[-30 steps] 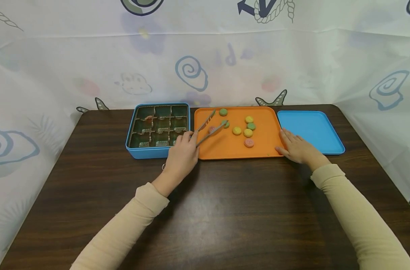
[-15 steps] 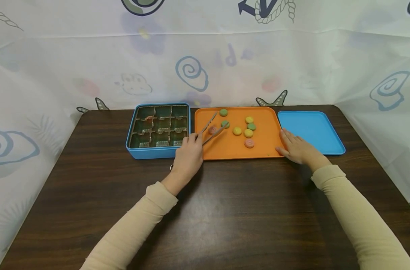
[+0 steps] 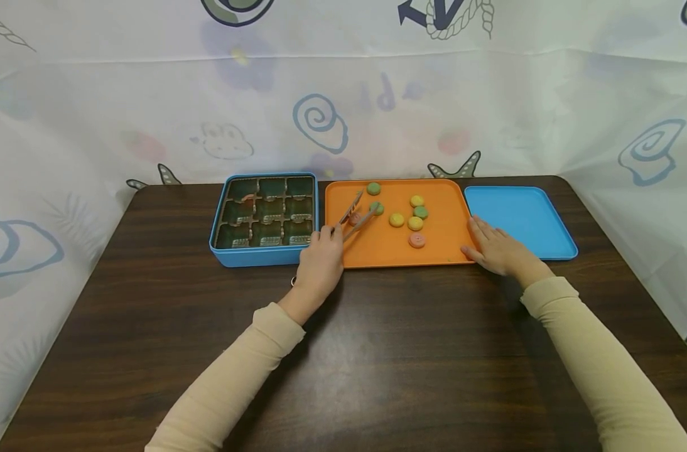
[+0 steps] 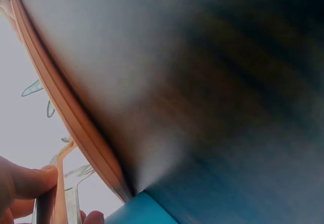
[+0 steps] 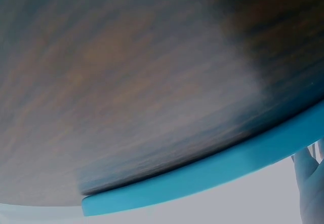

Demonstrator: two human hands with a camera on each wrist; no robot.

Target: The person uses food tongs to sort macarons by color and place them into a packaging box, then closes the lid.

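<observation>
Head view shows slim metal tongs (image 3: 363,220) spread around a round pink disc (image 3: 355,218) at the left of a flat orange tray (image 3: 377,251). The left hand (image 3: 322,256) curls its fingers round the tongs; green discs (image 3: 373,188) and yellow discs (image 3: 397,220) lie nearby. The right hand (image 3: 498,247) rests, fingers straight, at the tray's right edge, beside a shallow blue tray (image 3: 524,216). Leftward stands a blue box (image 3: 259,258) with nine compartments, on the wood-grained surface (image 3: 389,351). Since a second ago, the left hand has shifted right; the right hand has stayed. Left wrist view alone shows the thumb (image 4: 35,181) against the metal; right wrist view, the blue tray's smooth side.
</observation>
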